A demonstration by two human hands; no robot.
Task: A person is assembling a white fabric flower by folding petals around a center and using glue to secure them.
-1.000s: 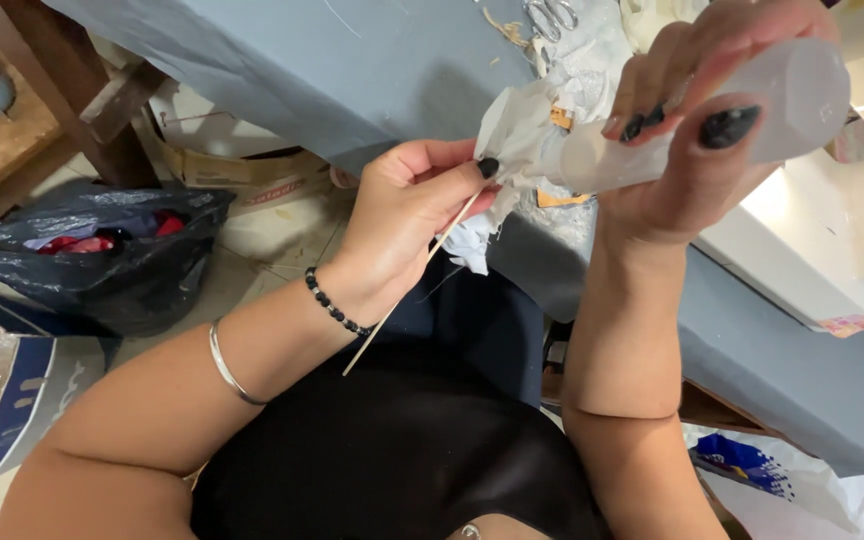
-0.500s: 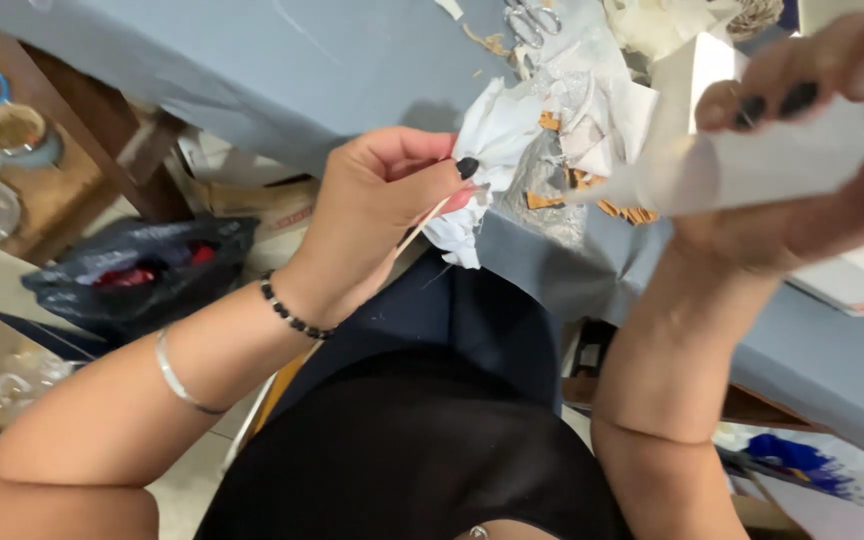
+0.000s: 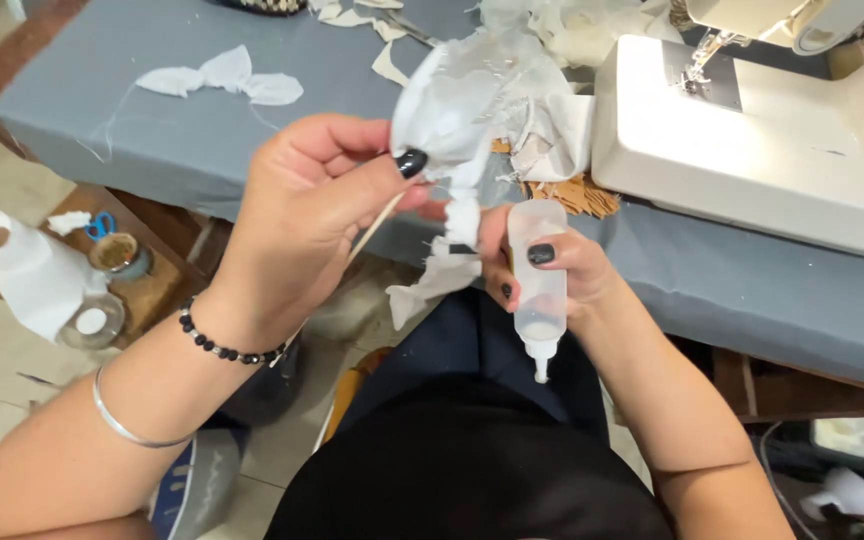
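Since a moment ago, the right hand has come down from the far right and now holds the small clear squeeze bottle upside down, nozzle pointing toward the lap, fingers wrapped shut around it. Up and to the left, the left hand pinches a crumpled white fabric piece between thumb and fingers, with a thin wooden stick tucked under the thumb. Farther off, a grey-covered table carries fabric scraps and, at the right, a white sewing machine.
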